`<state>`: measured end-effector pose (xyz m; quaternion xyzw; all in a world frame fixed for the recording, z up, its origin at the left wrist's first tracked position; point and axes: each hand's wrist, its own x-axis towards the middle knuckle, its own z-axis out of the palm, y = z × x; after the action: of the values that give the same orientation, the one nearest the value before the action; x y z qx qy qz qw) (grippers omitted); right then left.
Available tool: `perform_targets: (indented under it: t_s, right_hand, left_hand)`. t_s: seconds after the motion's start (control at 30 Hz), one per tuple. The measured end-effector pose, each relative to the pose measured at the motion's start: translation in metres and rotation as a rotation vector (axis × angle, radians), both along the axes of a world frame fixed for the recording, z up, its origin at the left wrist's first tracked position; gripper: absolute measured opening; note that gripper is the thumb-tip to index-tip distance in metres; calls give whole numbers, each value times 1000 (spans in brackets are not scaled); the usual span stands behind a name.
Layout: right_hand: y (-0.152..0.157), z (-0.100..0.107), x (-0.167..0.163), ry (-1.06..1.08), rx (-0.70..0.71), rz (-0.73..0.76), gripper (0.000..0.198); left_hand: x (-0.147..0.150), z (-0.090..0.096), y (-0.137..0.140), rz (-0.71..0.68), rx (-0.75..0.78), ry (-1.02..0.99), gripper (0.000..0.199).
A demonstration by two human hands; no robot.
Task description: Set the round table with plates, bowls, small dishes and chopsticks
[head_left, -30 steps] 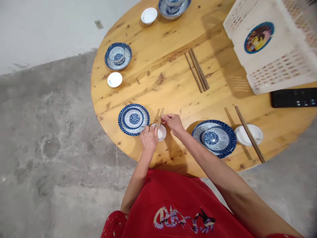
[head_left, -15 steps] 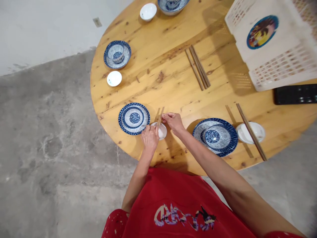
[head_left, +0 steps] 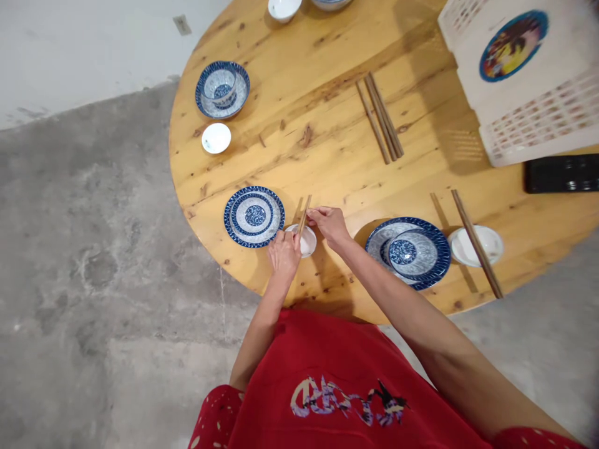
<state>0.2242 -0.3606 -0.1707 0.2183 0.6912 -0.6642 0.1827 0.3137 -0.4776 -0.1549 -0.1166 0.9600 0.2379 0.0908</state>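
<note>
A pair of wooden chopsticks (head_left: 304, 215) lies across a small white bowl (head_left: 307, 243) close to the table's front edge. My left hand (head_left: 284, 251) is closed on their near end, beside the bowl's left rim. With fingertips pinched at the chopsticks' upper part, my right hand (head_left: 329, 224) comes in from the right. Just left of the bowl sits a blue-patterned plate (head_left: 229, 215) with a smaller dish of like pattern on it. The lower ends of the chopsticks are hidden by my left fingers.
To the right are a blue plate with a bowl (head_left: 440, 259) and a white bowl (head_left: 495, 246) with chopsticks (head_left: 477, 244) across it. Loose chopsticks (head_left: 381, 118) lie mid-table. A white plastic basket (head_left: 472, 93) and a black object (head_left: 561, 174) stand at right. Another setting (head_left: 201, 93) is far left.
The view has shifted slightly, so the tableware sits a little higher in the picture. Both hands keep nearly the same hold on the chopsticks over the white bowl.
</note>
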Motion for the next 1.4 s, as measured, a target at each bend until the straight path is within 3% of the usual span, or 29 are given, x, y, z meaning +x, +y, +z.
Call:
perform_targets:
  t_s: [0.3,0.87,1.0,1.1,1.23,1.4]
  right_hand:
    - [1,-9,2,22,46,16,24]
    - [22,-2,-16,42,81,58,22]
    - [46,0,-47,174,310,113,24]
    - [75,7,-86,254,618,120,24]
    - [108,16,-136,205,996,143,31]
    - [122,14,-168,105,1195,237,38]
  left_hand:
    - [4,-1,0,-22,-52,-31,27]
    - [-5,5,0,-143,-237,22,25]
    - [-1,0,-3,-148,-288,99,25]
    - [4,-3,-7,-136,-312,206,29]
    - [8,-1,-15,-124,-340,402,33]
    - [4,14,-16,-128,-295,575,24]
